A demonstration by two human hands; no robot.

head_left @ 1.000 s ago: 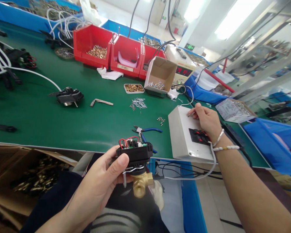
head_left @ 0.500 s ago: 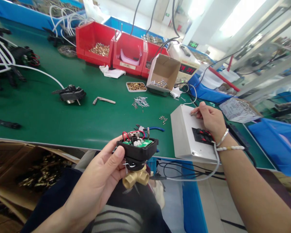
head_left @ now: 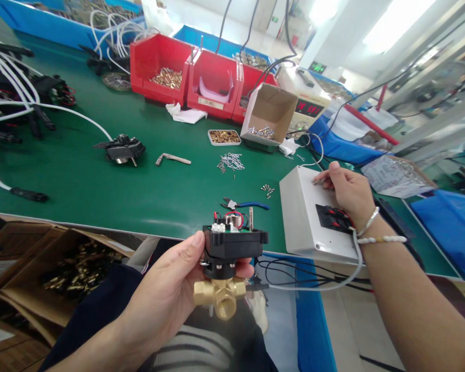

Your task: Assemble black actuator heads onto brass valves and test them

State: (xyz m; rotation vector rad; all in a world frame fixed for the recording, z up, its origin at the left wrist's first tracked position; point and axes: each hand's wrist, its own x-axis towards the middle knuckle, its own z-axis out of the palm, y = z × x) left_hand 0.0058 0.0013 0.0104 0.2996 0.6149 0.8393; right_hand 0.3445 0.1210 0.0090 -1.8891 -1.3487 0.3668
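Left of the terminal box [head_left: 303, 217]: screws [head_left: 268, 189], apparently.

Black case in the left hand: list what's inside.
The black case shows red wires, white plugs and a metal post above its rim; its front wall hides the rest.

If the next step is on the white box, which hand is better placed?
Probably the right hand: its fingers are at the upper face of the white box. The left hand holds the black unit and brass fitting.
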